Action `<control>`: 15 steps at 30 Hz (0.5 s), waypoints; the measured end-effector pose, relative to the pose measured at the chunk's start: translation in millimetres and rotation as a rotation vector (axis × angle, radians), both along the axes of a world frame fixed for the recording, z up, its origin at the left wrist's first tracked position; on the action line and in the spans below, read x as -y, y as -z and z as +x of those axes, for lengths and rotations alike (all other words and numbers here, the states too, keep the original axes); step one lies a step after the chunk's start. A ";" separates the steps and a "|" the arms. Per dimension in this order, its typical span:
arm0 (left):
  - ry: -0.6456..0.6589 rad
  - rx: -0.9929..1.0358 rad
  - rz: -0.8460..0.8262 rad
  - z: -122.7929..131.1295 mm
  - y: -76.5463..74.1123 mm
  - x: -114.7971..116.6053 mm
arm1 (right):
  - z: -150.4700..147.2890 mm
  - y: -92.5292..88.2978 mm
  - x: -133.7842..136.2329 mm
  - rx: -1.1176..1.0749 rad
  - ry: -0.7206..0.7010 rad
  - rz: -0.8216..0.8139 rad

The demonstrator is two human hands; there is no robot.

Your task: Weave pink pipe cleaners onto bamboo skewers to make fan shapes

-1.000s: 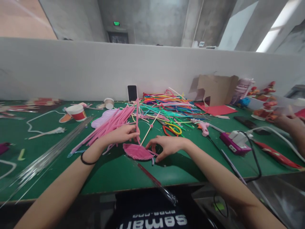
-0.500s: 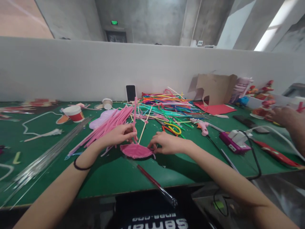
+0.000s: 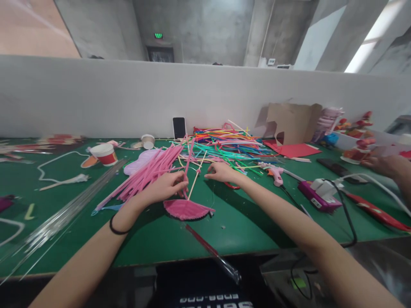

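Observation:
The pink fan-shaped piece point(image 3: 188, 210), made of fuzzy stems, lies low in front of me, with a pale thin stick point(image 3: 194, 182) rising from its upper edge. My left hand point(image 3: 170, 187) is closed on a pink pipe cleaner point(image 3: 190, 157) that stands up above the fingers, just over the piece. To the right of the stick, my right hand point(image 3: 222, 172) is raised with its fingertips together. Whatever lies between those fingertips is too small to make out. A faint thin strand hangs below this hand.
Pink pipe cleaners point(image 3: 150, 171) lie left of centre, a multicoloured heap point(image 3: 221, 143) behind. A pink glue gun point(image 3: 276, 174) and purple power strip point(image 3: 317, 197) sit to the right. A red-handled tool point(image 3: 205, 244) overhangs the front edge. Another person's hand point(image 3: 382, 164) is far right.
My right hand has left the right end of the pink piece and moved up and away beside the stick. My left hand keeps its hold on the pipe cleaner. The view has shifted slightly.

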State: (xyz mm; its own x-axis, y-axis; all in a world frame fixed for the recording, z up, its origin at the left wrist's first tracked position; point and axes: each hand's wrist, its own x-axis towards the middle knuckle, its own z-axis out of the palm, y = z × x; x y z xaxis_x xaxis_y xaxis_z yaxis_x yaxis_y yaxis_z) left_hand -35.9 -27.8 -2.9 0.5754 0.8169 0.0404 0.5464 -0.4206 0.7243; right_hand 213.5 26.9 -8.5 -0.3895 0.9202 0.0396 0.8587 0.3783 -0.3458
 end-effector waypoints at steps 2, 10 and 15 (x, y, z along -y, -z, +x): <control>-0.012 0.015 0.036 0.2 -1.4 2.3 | -3.8 2.3 -9.0 0.004 -0.085 -0.041; -0.023 0.014 0.088 2.5 -10.6 7.4 | -6.6 -3.3 -5.2 0.030 -0.136 0.057; -0.030 0.013 0.076 2.7 -10.1 8.1 | -23.2 12.8 1.9 0.164 -0.148 0.109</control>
State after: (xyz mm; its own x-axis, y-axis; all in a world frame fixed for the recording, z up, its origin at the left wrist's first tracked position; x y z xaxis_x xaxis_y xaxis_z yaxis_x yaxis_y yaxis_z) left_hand -33.2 -35.9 7.2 0.5497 0.8280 0.1103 0.5500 -0.4581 0.6983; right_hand 190.3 25.0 -21.3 -0.5292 0.8463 0.0608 0.8324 0.5317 -0.1561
